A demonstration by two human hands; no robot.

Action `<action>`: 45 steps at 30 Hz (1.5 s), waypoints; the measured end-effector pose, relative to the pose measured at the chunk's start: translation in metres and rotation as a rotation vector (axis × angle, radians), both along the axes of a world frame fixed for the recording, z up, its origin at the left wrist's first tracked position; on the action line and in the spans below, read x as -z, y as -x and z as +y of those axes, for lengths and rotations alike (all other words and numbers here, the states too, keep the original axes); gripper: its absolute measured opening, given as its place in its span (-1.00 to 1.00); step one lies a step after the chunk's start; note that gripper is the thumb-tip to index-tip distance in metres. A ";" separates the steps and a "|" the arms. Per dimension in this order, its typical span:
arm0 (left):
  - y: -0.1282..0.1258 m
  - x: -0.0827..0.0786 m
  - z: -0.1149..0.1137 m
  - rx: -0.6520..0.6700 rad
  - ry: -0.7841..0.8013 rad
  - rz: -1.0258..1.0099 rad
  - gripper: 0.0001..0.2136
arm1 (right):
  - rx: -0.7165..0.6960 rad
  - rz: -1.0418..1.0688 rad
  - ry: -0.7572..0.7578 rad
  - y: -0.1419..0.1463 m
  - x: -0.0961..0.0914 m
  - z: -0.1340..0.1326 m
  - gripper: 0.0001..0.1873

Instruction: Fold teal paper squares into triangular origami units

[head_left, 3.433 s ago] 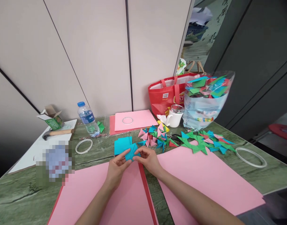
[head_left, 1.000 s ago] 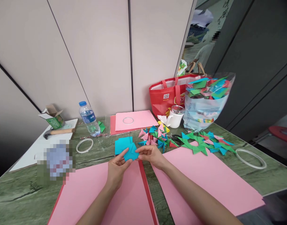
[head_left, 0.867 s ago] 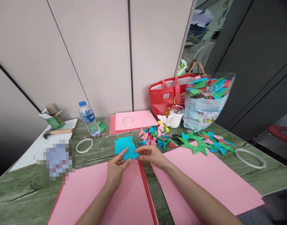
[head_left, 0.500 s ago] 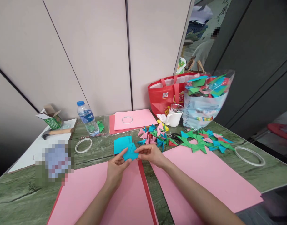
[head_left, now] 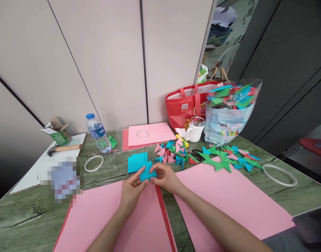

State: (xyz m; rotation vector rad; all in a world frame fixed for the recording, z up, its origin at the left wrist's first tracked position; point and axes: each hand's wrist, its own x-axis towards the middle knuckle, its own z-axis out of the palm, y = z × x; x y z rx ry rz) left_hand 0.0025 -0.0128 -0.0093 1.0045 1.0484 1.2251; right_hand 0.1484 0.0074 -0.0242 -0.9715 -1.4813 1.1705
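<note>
One folded blue paper piece [head_left: 146,174], near the pink sheets' [head_left: 105,213] far edge; left hand [head_left: 132,183] pinches its left side, right hand [head_left: 164,177] its right; likely light, crisp, easily miscreased; edges suit fingertip hold.

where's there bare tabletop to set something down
Bare tabletop: front left, beside the left pink sheets; also between the right pink sheets and nearby white ring. Crowded: beyond the held blue paper, among folded pieces and mug.

Green wood-grain table [head_left: 19,217] carries a blue-capped water bottle [head_left: 98,132], a lidded white mug [head_left: 195,131], a red tote bag [head_left: 178,112], stacked pink paper sheets [head_left: 241,199] and folded paper pieces [head_left: 179,160].
</note>
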 end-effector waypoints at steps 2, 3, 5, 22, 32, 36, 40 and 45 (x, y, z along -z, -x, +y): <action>0.000 0.000 0.001 0.005 0.004 -0.002 -0.45 | -0.030 0.041 0.010 -0.001 0.001 0.001 -0.80; 0.000 -0.001 0.001 -0.002 0.005 0.000 -0.45 | -0.060 0.071 0.015 -0.002 0.001 0.002 -0.80; 0.001 -0.003 0.002 -0.031 0.006 0.007 -0.46 | -0.122 0.128 0.015 -0.005 -0.001 0.003 -0.77; 0.007 -0.014 0.004 -0.069 -0.041 0.088 -0.51 | 0.039 -0.011 -0.047 -0.009 -0.005 0.007 -0.86; 0.014 -0.010 0.011 -0.133 -0.211 0.452 -0.85 | 0.053 0.050 -0.026 -0.007 -0.004 0.003 -0.77; 0.013 -0.015 0.007 -0.065 -0.180 0.436 -0.77 | 0.084 0.037 -0.170 -0.007 -0.005 0.004 -0.93; 0.009 -0.017 0.003 0.095 -0.074 0.253 -0.73 | 0.037 0.103 -0.204 -0.008 -0.007 0.004 -0.89; 0.010 -0.014 0.002 -0.029 -0.193 0.321 -0.85 | -0.026 0.174 -0.090 -0.008 -0.009 0.003 -0.89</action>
